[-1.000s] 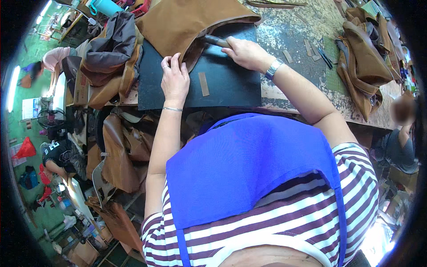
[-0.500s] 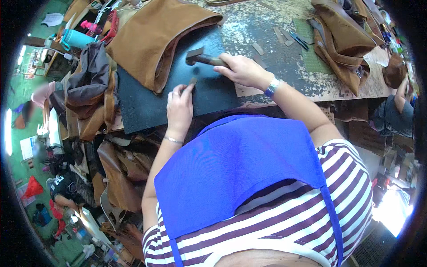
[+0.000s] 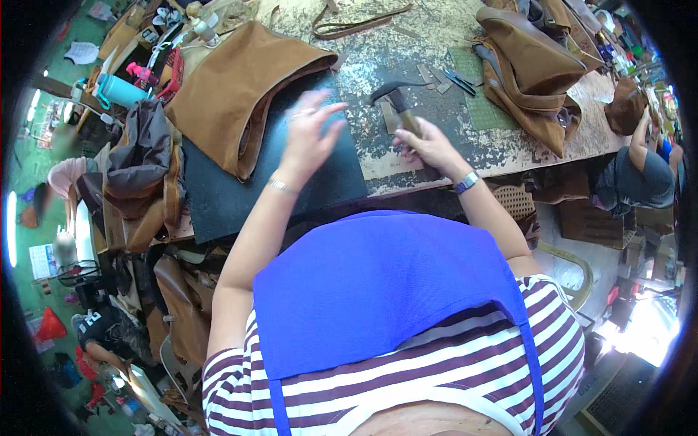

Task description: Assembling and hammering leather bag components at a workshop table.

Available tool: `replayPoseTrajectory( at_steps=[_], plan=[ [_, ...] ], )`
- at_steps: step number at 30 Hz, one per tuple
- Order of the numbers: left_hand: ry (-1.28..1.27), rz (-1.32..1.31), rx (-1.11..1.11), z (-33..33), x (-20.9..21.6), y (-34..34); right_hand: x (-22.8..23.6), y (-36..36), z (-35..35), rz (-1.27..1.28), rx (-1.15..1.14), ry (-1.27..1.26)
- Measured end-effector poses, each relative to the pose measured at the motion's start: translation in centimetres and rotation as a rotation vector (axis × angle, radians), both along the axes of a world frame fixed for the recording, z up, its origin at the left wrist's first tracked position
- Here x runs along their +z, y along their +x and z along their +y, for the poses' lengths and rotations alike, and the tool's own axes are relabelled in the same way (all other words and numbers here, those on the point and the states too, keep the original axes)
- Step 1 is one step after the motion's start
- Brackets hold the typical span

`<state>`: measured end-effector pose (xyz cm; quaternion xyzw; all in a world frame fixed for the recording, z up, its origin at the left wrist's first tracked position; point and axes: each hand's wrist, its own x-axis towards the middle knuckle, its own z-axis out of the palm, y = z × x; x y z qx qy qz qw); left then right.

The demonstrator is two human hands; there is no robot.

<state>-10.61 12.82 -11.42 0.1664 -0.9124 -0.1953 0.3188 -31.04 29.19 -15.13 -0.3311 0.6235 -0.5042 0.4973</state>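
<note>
My right hand [image 3: 430, 149] is closed around the handle of a hammer [image 3: 399, 102], held over the worn tabletop with its dark head pointing away from me. My left hand [image 3: 313, 134] is raised above the black mat [image 3: 327, 178]. Its fingers are apart and somewhat blurred, and nothing shows between them. Just left of that hand, a large brown leather bag piece [image 3: 229, 94] lies partly on the mat, its open edge facing right.
Brown bags [image 3: 527, 80] are heaped at the table's right, beside blue-handled pliers [image 3: 461, 82] on a green mat [image 3: 486, 102]. A leather strap [image 3: 356, 27] lies at the far side. Leftward are a grey-lined bag [image 3: 142, 145] and a turquoise bottle [image 3: 120, 91]. A co-worker [image 3: 631, 182] is at right.
My right hand has moved right and nearer with the hammer, away from the mat. My left hand has lifted and opened; the small piece it pinched no longer shows there.
</note>
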Motion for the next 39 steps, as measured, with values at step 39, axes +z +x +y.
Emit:
replayPoseTrajectory(
  at_steps=[39],
  plan=[
    [-0.028, -0.256, 0.583, 0.6, -3.8, 14.9, -3.9, -9.2, -19.1, 1.084, 0.062, -0.329]
  ],
)
